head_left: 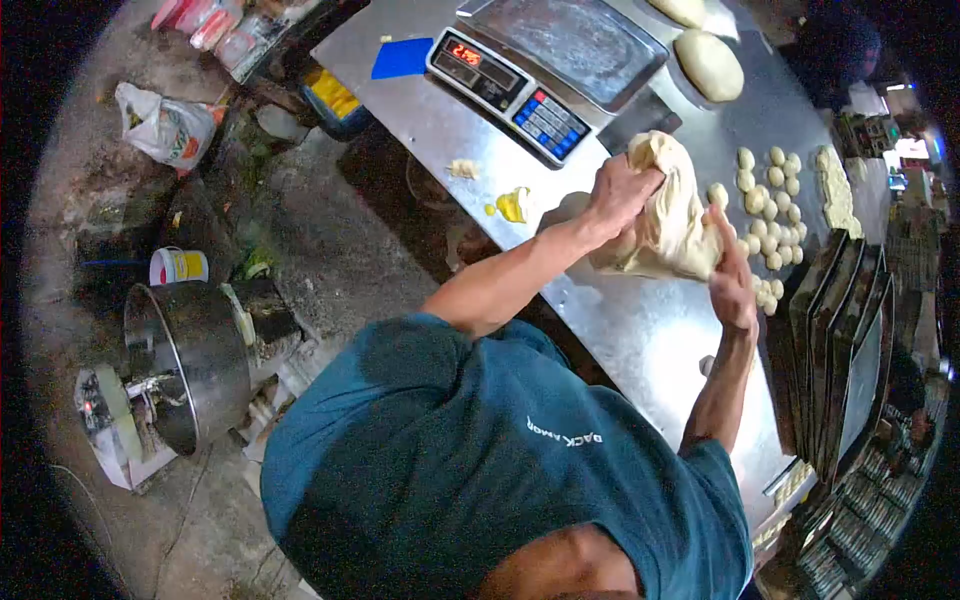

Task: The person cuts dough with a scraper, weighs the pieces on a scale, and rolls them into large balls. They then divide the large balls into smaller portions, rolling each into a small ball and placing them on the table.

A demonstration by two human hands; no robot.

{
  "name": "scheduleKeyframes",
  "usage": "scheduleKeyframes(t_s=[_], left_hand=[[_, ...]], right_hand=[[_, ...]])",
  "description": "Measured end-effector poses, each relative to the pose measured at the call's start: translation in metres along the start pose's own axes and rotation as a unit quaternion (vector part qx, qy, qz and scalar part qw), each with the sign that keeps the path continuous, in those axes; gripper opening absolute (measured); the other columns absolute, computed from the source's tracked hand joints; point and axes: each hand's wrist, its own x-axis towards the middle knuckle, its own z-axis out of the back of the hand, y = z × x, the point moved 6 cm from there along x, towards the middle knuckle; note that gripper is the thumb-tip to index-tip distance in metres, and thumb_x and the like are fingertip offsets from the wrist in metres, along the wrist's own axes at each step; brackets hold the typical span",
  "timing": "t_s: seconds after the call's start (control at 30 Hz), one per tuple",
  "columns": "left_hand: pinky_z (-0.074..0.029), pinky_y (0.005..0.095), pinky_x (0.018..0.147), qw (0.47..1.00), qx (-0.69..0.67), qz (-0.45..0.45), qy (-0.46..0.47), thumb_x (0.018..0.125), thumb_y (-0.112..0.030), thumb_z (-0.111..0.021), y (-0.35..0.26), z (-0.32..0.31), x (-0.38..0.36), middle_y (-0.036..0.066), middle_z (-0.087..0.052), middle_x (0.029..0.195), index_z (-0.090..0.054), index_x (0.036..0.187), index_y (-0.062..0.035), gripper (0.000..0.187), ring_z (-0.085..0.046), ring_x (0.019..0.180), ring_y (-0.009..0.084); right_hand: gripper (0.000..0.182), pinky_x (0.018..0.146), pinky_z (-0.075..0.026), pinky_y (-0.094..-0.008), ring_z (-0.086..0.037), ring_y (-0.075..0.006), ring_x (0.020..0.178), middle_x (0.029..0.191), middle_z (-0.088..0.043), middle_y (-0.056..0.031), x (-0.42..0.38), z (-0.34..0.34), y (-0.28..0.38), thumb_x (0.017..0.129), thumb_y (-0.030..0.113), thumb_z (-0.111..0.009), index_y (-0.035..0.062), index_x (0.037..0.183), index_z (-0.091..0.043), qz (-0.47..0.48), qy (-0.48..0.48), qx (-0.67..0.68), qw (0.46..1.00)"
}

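On the table (640, 340), both hands hold dough (665, 215) upright.

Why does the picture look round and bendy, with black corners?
In the head view, a very wide lens bends the steel table and stacked trays into curves, and the corners stay black. Light glares off the table beside the dough, which the left hand and right hand hold. The floor at the left is dim, and the far right edge is blurry.

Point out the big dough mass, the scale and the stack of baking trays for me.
Big dough mass (672, 225): head view, on its bare middle between the hands.
Scale (572, 42): head view, on its steel weighing pan.
Stack of baking trays (850, 350): head view, on the top trays' dark surface.
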Motion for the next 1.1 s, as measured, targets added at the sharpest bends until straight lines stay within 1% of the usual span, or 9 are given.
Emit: scheduleKeyframes(t_s=[0.23, 0.3, 0.37, 0.43, 0.57, 0.63, 0.7, 0.9, 1.1], left_hand=[[-0.052, 0.0351, 0.074, 0.925, 0.300, -0.218, 0.078, 0.077, -0.030, -0.067, 0.030, -0.041, -0.097, 0.017, -0.067, 0.088, -0.056, 0.116, -0.0006, 0.050, -0.065, 0.084, 0.0310], [-0.051, 0.0365, 0.081, 0.811, 0.530, 0.077, 0.234, 0.084, -0.040, -0.060, 0.110, 0.002, -0.135, 0.021, -0.064, 0.103, -0.049, 0.128, -0.0002, 0.060, -0.063, 0.095, 0.0337], [-0.049, 0.0367, 0.086, 0.720, 0.597, -0.149, 0.320, 0.088, -0.045, -0.054, 0.196, 0.049, -0.170, 0.023, -0.057, 0.118, -0.043, 0.135, -0.0010, 0.066, -0.060, 0.101, 0.0333], [-0.045, 0.0347, 0.090, 0.702, 0.514, 0.178, 0.459, 0.088, -0.044, -0.054, 0.147, 0.034, -0.153, 0.023, -0.052, 0.127, -0.044, 0.133, 0.0023, 0.065, -0.057, 0.104, 0.0283], [-0.046, 0.0371, 0.091, 0.948, -0.010, 0.178, 0.262, 0.094, -0.036, -0.048, 0.046, 0.005, -0.024, 0.009, -0.053, 0.125, -0.052, 0.126, -0.0047, 0.045, -0.051, 0.113, 0.0193], [-0.043, 0.0307, 0.095, 0.926, 0.316, -0.127, 0.162, 0.092, -0.023, -0.052, -0.011, 0.011, -0.008, 0.017, -0.048, 0.128, -0.037, 0.134, 0.0029, 0.051, -0.053, 0.113, 0.0256], [-0.040, 0.0313, 0.099, 0.911, 0.377, -0.123, 0.116, 0.091, -0.021, -0.056, 0.038, 0.040, -0.017, 0.017, -0.039, 0.139, -0.032, 0.137, 0.0033, 0.057, -0.048, 0.120, 0.0257], [-0.041, 0.0300, 0.097, 0.997, 0.011, -0.005, 0.077, 0.082, -0.024, -0.069, 0.190, -0.057, -0.048, 0.018, -0.040, 0.137, -0.036, 0.134, 0.0031, 0.068, -0.045, 0.122, 0.0223], [-0.050, 0.0269, 0.082, 0.963, 0.023, -0.088, 0.253, 0.080, -0.016, -0.073, 0.045, -0.132, -0.065, 0.006, -0.061, 0.106, -0.054, 0.116, -0.0023, 0.043, -0.059, 0.094, 0.0142]], right_hand=[[0.051, 0.082, -0.048, -0.0371, -0.062, -0.0285, 0.096, 0.108, -0.062, -0.0208, -0.052, 0.001, -0.050, 0.076, 0.030, -0.072, -0.0024, 0.114, -0.058, -0.022, -0.215, -0.324, 0.921], [0.054, 0.090, -0.045, -0.0406, -0.056, -0.0363, 0.110, 0.118, -0.057, -0.0246, -0.100, -0.050, -0.072, 0.080, 0.037, -0.068, -0.0015, 0.117, -0.057, -0.269, -0.049, -0.354, 0.894], [0.060, 0.106, -0.032, -0.0418, -0.045, -0.0374, 0.123, 0.120, -0.054, -0.0285, -0.161, -0.084, -0.120, 0.085, 0.048, -0.059, -0.0018, 0.118, -0.056, -0.023, -0.091, -0.378, 0.921], [0.063, 0.101, -0.037, -0.0407, -0.051, -0.0340, 0.118, 0.118, -0.057, -0.0257, -0.180, -0.062, -0.140, 0.087, 0.052, -0.055, -0.0024, 0.118, -0.056, -0.380, -0.032, -0.279, 0.881], [0.066, 0.091, -0.045, -0.0350, -0.057, -0.0220, 0.106, 0.112, -0.061, -0.0151, -0.189, 0.023, -0.194, 0.087, 0.054, -0.054, -0.0049, 0.117, -0.055, -0.343, -0.246, 0.262, 0.868], [0.070, 0.095, -0.043, -0.0369, -0.055, -0.0265, 0.111, 0.117, -0.058, -0.0187, -0.184, 0.078, -0.152, 0.085, 0.050, -0.058, -0.0072, 0.124, -0.049, -0.309, -0.292, -0.047, 0.904], [0.076, 0.099, -0.040, -0.0367, -0.051, -0.0306, 0.116, 0.124, -0.053, -0.0227, -0.185, 0.125, -0.117, 0.081, 0.046, -0.064, -0.0092, 0.129, -0.042, -0.171, -0.355, -0.489, 0.778], [0.098, 0.103, -0.035, -0.0382, -0.044, -0.0373, 0.124, 0.132, -0.044, -0.0297, -0.046, 0.097, -0.140, 0.074, 0.060, -0.065, -0.0093, 0.136, -0.032, -0.232, -0.301, -0.197, 0.904], [0.054, 0.087, -0.047, -0.0333, -0.061, -0.0264, 0.098, 0.108, -0.063, -0.0173, -0.072, 0.060, -0.011, 0.081, 0.034, -0.066, -0.0011, 0.120, -0.054, 0.053, -0.371, -0.165, 0.913]])
